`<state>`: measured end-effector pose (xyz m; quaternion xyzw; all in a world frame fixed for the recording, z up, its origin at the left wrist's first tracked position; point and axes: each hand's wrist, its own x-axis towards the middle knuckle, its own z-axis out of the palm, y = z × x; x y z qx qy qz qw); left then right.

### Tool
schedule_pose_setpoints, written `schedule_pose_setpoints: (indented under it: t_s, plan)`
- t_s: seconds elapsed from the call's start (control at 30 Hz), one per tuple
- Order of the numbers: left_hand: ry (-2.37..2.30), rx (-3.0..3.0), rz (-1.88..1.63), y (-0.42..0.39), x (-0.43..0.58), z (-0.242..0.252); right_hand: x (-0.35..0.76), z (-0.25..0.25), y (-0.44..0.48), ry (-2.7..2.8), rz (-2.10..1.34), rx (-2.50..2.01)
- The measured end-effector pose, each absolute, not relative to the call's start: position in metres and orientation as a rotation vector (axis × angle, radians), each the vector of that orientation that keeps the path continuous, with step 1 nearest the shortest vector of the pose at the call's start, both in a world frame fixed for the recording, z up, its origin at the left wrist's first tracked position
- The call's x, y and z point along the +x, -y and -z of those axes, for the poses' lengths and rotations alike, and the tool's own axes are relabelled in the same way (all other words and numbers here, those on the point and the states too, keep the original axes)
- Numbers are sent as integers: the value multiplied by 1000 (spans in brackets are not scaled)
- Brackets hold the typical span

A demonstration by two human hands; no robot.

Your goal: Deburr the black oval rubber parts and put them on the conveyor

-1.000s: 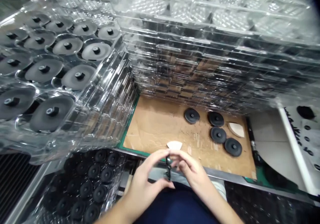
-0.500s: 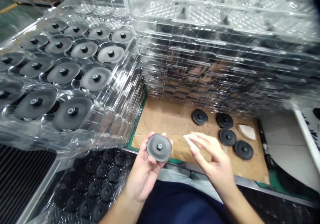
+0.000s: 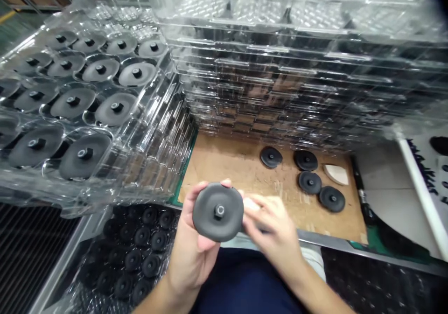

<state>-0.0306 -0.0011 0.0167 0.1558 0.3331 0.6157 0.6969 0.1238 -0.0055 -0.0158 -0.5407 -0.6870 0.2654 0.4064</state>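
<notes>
My left hand is closed around a dark grey rubber disc with a hexagonal stub and metal insert in its centre, its stub side facing me. My right hand pinches a small white pad at the disc's right edge. Whether the pad touches the rim I cannot tell, since fingers partly cover it. Beyond the hands, several similar dark discs lie on the brown cardboard sheet. A cream-coloured wedge-shaped piece rests to their right.
At the left, a stack of clear plastic trays holds rows of discs. A taller clear tray stack stands behind the cardboard. A lower tray of black discs sits at the lower left. A white-edged bin is at the right.
My left hand has brought the disc nearer the camera. The right hand has moved left with the white pad, up to the disc's edge. The whole view has shifted slightly.
</notes>
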Motion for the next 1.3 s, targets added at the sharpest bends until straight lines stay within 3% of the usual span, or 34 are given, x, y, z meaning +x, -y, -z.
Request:
schedule_pose_setpoints:
  t_s: [0.3, 0.53, 0.73, 1.3]
  plan:
    - [-919, 325, -1359, -2, -19, -8, 154, 33, 16, 1370, -938, -1531]
    - [-918, 319, -1292, 0, -6, -16, 137, -22, 11, 1750, -484, -1242]
    - [-894, 353, -1282, 1, -1, -18, 139, -26, 11, 1803, -373, -1258]
    - [-839, 270, -1042, 5, -7, -15, 166, -22, -6, 1947, -470, -1093]
